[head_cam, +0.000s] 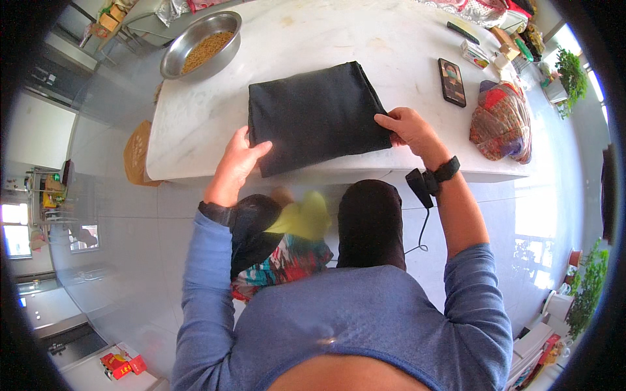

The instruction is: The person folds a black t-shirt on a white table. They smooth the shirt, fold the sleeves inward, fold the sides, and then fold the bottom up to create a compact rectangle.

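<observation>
A folded piece of black cloth (315,115) lies across the front part of a white marble-patterned table (195,132), its near left corner reaching the table's front edge. My left hand (240,156) grips the cloth's left side, thumb on top and fingers underneath. At the right end, my right hand (406,128) pinches the near corner between thumb and fingers. Both wrists wear black straps, and a black device (421,186) with a cable hangs from the right one. The cloth's layers show along its right edge.
A steel basin (230,51) of yellowish beans or grains stands at the back left. On the right are a phone (452,82), a plastic-wrapped bundle of patterned fabric (503,122), a tissue pack (474,54) and a remote control (462,32). Below the table, blurred yellow cloth (308,217) hangs near my legs.
</observation>
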The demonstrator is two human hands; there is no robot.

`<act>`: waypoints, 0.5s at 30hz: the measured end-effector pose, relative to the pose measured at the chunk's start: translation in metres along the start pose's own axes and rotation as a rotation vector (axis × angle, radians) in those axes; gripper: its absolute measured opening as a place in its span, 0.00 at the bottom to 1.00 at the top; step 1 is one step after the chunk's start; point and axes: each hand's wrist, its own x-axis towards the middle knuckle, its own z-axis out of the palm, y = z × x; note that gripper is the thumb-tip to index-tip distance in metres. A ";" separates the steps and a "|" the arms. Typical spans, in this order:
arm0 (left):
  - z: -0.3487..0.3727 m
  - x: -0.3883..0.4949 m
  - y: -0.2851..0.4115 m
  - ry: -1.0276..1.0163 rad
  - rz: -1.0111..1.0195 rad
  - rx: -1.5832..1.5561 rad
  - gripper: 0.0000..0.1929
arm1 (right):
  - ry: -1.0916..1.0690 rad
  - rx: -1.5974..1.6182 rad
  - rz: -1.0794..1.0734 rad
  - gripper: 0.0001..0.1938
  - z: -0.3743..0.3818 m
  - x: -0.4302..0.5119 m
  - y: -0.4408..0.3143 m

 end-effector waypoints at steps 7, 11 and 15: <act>-0.001 -0.001 0.005 -0.010 -0.134 -0.196 0.26 | 0.081 0.194 -0.058 0.15 0.015 0.002 0.002; 0.006 -0.010 0.014 -0.046 -0.128 -0.472 0.17 | 0.097 0.257 -0.152 0.13 0.011 0.007 0.009; 0.014 -0.013 0.010 -0.021 -0.189 -0.495 0.15 | -0.017 0.507 -0.057 0.15 0.015 0.014 0.020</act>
